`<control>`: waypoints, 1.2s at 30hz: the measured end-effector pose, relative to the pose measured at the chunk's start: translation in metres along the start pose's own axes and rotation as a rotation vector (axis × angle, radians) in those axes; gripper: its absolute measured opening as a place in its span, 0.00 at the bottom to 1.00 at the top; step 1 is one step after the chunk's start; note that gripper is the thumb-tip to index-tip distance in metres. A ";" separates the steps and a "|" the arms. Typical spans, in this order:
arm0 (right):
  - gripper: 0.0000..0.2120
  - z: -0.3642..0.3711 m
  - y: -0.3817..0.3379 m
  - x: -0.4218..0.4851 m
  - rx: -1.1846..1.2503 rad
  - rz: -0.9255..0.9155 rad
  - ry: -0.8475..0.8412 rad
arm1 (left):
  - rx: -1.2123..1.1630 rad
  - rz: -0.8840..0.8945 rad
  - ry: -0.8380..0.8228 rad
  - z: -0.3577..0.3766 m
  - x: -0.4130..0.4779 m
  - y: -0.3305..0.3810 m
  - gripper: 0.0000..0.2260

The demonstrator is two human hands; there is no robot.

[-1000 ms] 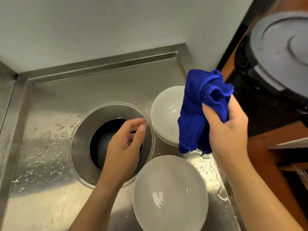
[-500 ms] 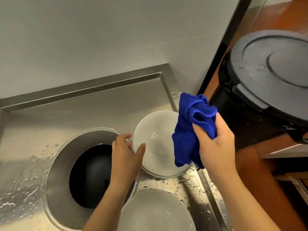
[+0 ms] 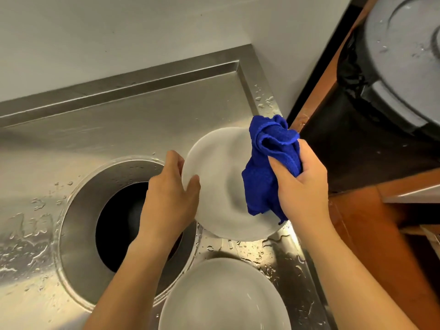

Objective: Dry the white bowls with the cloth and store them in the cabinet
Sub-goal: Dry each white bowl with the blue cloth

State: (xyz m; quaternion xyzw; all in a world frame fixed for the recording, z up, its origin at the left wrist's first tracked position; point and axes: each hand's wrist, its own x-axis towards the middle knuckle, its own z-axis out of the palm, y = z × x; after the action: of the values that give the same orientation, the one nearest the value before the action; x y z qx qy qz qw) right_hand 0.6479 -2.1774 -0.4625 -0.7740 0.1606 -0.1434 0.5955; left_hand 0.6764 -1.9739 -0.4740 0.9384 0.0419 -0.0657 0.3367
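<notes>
A white bowl (image 3: 219,184) is held above the wet steel counter, tilted up. My left hand (image 3: 169,198) grips its left rim, thumb on the inside. My right hand (image 3: 302,189) clutches a bunched blue cloth (image 3: 269,163), which hangs against the bowl's right side. A second white bowl (image 3: 223,298) sits on the counter at the bottom, near me, with water glints inside.
The steel counter (image 3: 119,129) is wet, with a round dark opening (image 3: 126,225) under my left forearm. A white wall rises behind. To the right stands a grey lidded bin (image 3: 402,67) with a black liner, over an orange-brown floor (image 3: 371,234).
My left hand reached from over the round opening to the far bowl, took its rim and lifted and tilted it. The cloth in my right hand came down against the bowl.
</notes>
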 end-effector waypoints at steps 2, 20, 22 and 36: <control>0.15 0.000 0.000 0.002 -0.016 0.003 0.011 | -0.041 -0.016 -0.031 -0.008 0.001 0.001 0.08; 0.17 0.048 -0.114 -0.003 -0.424 -0.192 -0.235 | -1.121 -0.052 -0.189 -0.080 -0.057 0.050 0.21; 0.10 0.056 -0.128 -0.016 -0.307 -0.201 -0.436 | -1.136 -0.020 -0.096 -0.097 -0.058 0.050 0.19; 0.07 0.107 -0.180 -0.072 -0.161 -0.283 -0.561 | -1.157 -0.084 0.223 -0.153 -0.112 0.016 0.16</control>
State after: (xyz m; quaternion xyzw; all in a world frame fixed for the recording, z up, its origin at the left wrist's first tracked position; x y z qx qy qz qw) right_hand 0.6412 -2.0102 -0.3178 -0.8427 -0.1081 0.0075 0.5274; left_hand 0.5822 -1.8922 -0.3297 0.6009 0.1433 0.0535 0.7846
